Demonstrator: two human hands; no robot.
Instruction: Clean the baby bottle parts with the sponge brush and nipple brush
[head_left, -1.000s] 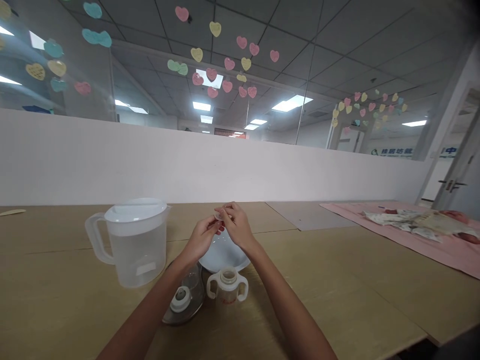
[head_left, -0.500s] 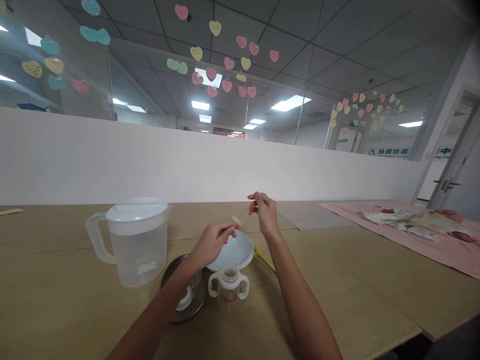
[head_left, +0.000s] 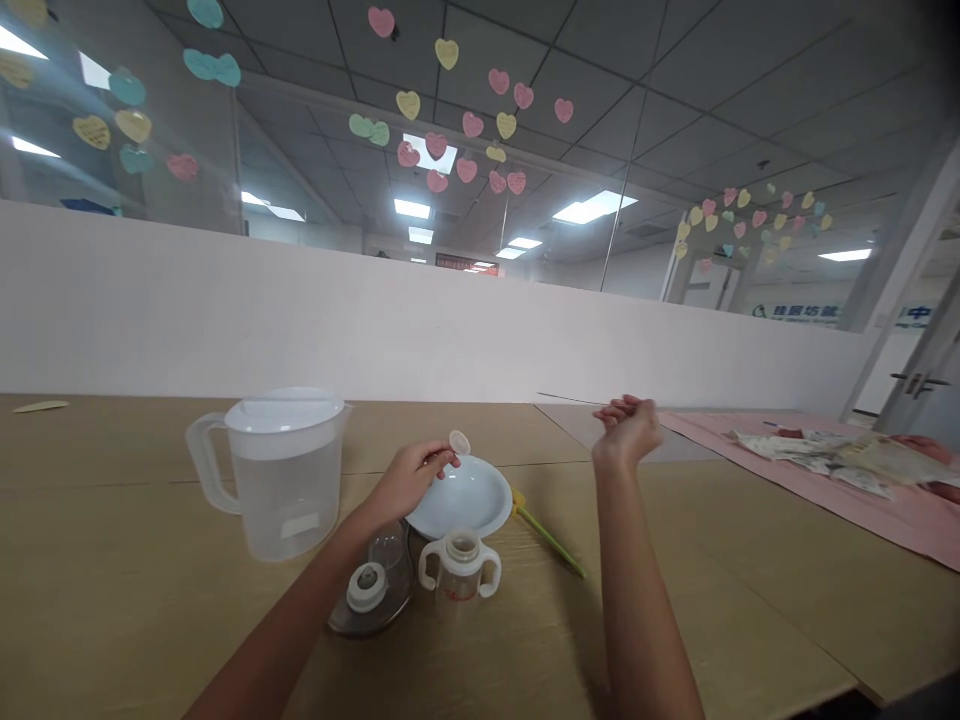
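Note:
My left hand (head_left: 411, 476) pinches a small clear round piece (head_left: 459, 442) over the near rim of a white bowl (head_left: 469, 497). My right hand (head_left: 627, 430) is raised to the right of the bowl with its fingers curled together; whether anything is in them I cannot make out. In front of the bowl stands an open baby bottle with two handles (head_left: 459, 566). Left of it a glass lid (head_left: 371, 587) lies on the table.
A clear plastic jug (head_left: 281, 472) of water stands at the left. A yellow-green stick (head_left: 546, 530) lies right of the bowl. A pink cloth (head_left: 862, 495) with wrapped items covers the table's far right. A white partition runs behind.
My hands were together over the bowl. They have parted: the right hand swung out to the right, the left stayed over the bowl with the small piece.

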